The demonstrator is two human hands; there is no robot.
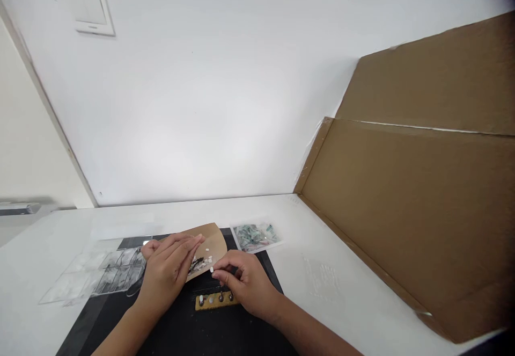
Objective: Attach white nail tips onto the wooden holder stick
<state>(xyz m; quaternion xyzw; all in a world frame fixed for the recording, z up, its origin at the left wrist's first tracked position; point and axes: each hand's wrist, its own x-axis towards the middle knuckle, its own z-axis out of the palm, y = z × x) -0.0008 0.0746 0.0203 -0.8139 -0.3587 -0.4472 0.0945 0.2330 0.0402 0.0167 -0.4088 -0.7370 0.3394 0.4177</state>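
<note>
My right hand (243,278) pinches a small white oval piece (212,270) between thumb and forefinger, just above a curved sheet of brown paper (217,240). Over the paper's left side lies my left hand (171,262), its fingers close together and gripping the sheet; the fingertips' underside is hidden. Loose white pieces (207,261) and some dark slim bits (196,263) rest on the paper. Below my hands, a yellow strip (217,300) with several round metal fittings sits on the black mat (193,329). A white piece (201,299) stands at its left end, and my right hand covers its right end.
Left of the mat is a clear compartment box (108,273) with small bags inside. A clear bag of greenish pieces (257,236) lies behind my right hand. Folded cardboard (402,200) borders the white table (317,275) on the right, and a white wall (193,103) stands behind.
</note>
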